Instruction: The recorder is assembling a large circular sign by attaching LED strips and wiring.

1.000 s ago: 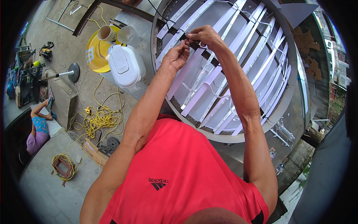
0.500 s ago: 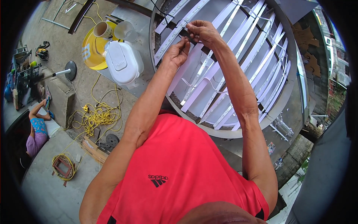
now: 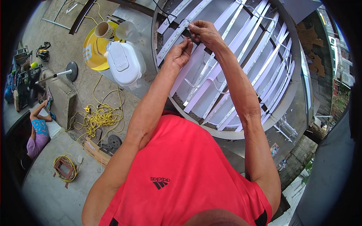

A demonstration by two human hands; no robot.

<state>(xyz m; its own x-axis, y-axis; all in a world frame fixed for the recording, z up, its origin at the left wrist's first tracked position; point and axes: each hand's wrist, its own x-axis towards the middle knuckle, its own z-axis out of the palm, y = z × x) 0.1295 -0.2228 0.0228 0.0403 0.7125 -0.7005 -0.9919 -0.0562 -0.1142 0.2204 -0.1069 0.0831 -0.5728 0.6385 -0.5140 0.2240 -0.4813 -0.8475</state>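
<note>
Both my hands are over a large round frame (image 3: 155, 41) with a grey rim, crossed by white LED strips (image 3: 175, 36) on pale bars. My left hand (image 3: 180, 54) has thumb and forefinger pinched together near the frame's left side; what lies between them is too small to make out. Just above and to the right, my right hand (image 3: 205, 33) is closed in a pinch on a thin black wire (image 3: 183, 20) that loops over a strip. The fingertips of the two hands nearly meet. My right forearm covers part of the strips.
Left of the frame, a white lidded container (image 3: 126, 66), a clear plastic cup (image 3: 127, 31) and a beige cup (image 3: 104, 30) stand by a round yellow piece (image 3: 90, 49). Yellow cable (image 3: 100, 120) lies tangled on the floor. Farther left, a person (image 3: 37, 132) lies down.
My fingertips shift very slightly, still pinched close together at the same spot. The frame and the strips stay in place.
</note>
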